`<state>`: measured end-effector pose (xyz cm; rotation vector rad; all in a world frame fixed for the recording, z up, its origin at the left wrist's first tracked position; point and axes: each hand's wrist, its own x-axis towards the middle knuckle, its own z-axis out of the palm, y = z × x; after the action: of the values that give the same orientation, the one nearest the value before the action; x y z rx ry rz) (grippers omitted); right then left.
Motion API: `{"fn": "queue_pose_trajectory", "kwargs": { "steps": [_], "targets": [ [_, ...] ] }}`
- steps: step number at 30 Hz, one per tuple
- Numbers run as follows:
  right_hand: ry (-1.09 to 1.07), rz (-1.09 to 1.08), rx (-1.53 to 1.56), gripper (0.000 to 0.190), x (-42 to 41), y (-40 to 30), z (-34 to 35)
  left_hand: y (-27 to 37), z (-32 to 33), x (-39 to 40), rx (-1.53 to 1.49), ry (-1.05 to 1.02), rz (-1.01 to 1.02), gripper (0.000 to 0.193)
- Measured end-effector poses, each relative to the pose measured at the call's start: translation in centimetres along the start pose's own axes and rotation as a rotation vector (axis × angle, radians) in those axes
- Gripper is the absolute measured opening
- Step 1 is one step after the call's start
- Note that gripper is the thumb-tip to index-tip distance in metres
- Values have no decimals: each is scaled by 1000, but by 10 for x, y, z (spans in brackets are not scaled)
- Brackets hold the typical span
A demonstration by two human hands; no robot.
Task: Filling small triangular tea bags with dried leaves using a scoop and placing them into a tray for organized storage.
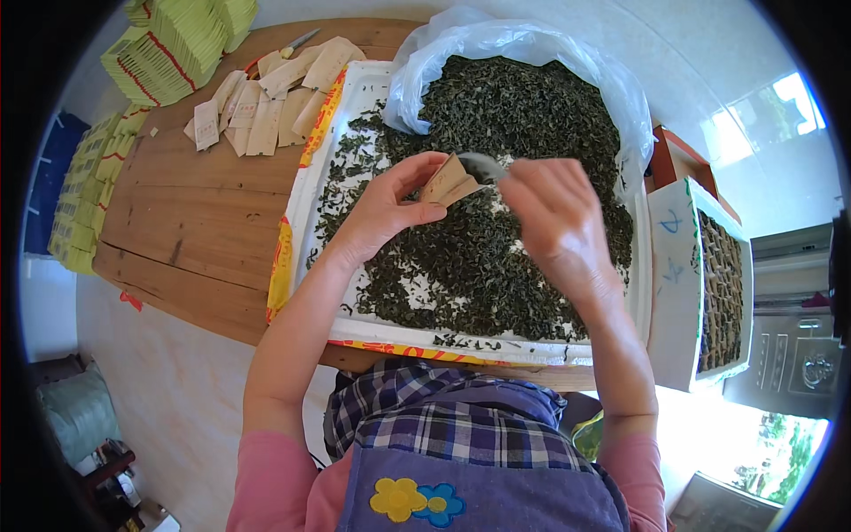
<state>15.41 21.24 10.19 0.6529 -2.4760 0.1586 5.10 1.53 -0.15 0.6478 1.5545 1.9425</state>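
Observation:
My left hand (392,203) holds a small brown paper packet (447,181) tilted, its mouth turned to the right. My right hand (555,213), slightly blurred, is closed around a pale, translucent scoop-like tool (484,163), whose end meets the packet's mouth. Both hands are above a white foam tray (324,199) with a red and yellow wrapped edge, strewn with dark dried leaves (459,266) that look like tea. At the tray's back, a clear plastic bag (532,36) lies open with a large heap of the same leaves in it.
Brown paper packets (266,120) lie piled on the wooden table (193,206) at the upper left, beside scissors (299,42). Yellow-green packs (156,63) are stacked at the far left. Right of the tray, a white foam box (675,266) holds rows of filled packets (718,292), near an orange-brown box (681,163).

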Motion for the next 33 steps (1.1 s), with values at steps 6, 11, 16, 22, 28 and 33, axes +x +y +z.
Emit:
{"fn": "queue_pose_trajectory", "kwargs": {
  "steps": [6, 11, 16, 22, 28, 33],
  "targets": [
    [-23, -15, -10, 24, -3, -6, -2, 3, 1, -2, -72, -16, -26, 75],
    [193, 148, 52, 26, -16, 6, -4, 2, 1, -3, -90, -48, -37, 75],
    [207, 519, 184, 11, -64, 9, 2, -4, -4, -2, -324, -138, -28, 74],
    [-96, 835, 435, 9, -121, -1, 33, -7, 0, -5, -501, -289, -3, 71],
    [128, 861, 493, 9, -99, -6, 24, -13, -1, -4, -486, -314, 8, 73],
    [248, 949, 649, 13, -69, -15, 21, -12, 8, -4, -310, -194, -6, 76]
  ]
}}
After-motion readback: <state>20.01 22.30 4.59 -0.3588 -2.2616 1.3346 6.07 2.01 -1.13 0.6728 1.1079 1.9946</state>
